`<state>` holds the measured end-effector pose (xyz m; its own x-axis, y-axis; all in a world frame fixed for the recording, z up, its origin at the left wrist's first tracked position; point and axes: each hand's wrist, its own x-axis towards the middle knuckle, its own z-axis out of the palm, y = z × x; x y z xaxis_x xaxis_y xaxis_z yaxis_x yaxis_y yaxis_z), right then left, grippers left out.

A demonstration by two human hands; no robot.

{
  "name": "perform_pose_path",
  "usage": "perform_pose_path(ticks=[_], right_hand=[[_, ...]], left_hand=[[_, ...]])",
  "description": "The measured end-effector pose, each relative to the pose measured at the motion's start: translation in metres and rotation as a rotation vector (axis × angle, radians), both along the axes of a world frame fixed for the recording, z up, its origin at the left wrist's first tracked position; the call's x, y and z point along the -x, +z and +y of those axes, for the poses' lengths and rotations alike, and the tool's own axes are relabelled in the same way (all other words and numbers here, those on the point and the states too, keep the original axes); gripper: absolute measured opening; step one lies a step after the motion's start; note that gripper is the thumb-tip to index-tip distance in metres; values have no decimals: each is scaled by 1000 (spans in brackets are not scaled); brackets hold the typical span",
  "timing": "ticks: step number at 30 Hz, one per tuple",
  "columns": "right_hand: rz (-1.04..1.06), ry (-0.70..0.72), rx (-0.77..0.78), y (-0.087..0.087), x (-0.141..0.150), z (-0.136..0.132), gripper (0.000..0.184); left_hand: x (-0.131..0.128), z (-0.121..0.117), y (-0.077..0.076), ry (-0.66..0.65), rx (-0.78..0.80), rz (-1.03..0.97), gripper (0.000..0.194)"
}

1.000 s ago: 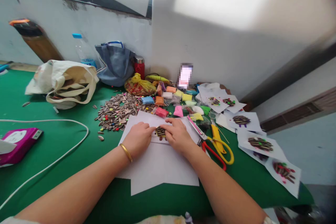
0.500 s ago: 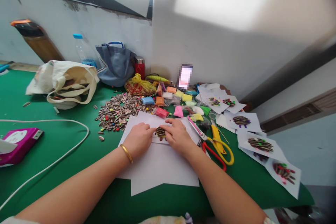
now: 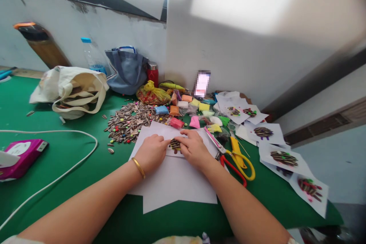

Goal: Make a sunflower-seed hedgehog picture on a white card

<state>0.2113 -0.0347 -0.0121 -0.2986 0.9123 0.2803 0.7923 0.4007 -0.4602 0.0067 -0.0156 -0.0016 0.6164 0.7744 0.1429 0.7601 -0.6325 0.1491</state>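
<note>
On the stack of white paper (image 3: pixel 183 183) lies a small striped figure (image 3: pixel 175 145) of sunflower seeds on dark clay, with brown feet below it. My left hand (image 3: pixel 152 151) comes in from the left, fingers bent and pressed together, its fingertips at the figure's left edge. From the right, my right hand (image 3: pixel 196 148) reaches over, its index fingertip against the upper right of the figure and the other fingers bent. Both hands grip the figure between them; its edges are partly hidden. A loose pile of sunflower seeds (image 3: pixel 130 122) with coloured beads lies behind my left hand.
Scissors (image 3: pixel 241 162) and a yellow cutter (image 3: pixel 237 150) lie right of the paper. Bagged coloured clay (image 3: pixel 194 122) sits behind it. Finished seed pictures (image 3: pixel 283 158) line the right edge. A cream bag (image 3: pixel 73 89), white cable (image 3: pixel 71 168) and purple box (image 3: pixel 24 158) occupy the left.
The view has shifted very slightly. Both hands stay at the seed figure with almost no visible movement.
</note>
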Motion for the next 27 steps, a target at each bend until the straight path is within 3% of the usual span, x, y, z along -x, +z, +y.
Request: perform_pose_path(ticks=[8,15,27], right_hand=[[41,-124,-29,-3,-29,13,53],[35,-193,175,0,-40,15,64],[21,-163,167,1,-37,13,59]], left_hand=[[16,16,-4,37,-40,-138,39],[21,23,-3,74,32,-220,36],[14,10,3,9,25,-127,34]])
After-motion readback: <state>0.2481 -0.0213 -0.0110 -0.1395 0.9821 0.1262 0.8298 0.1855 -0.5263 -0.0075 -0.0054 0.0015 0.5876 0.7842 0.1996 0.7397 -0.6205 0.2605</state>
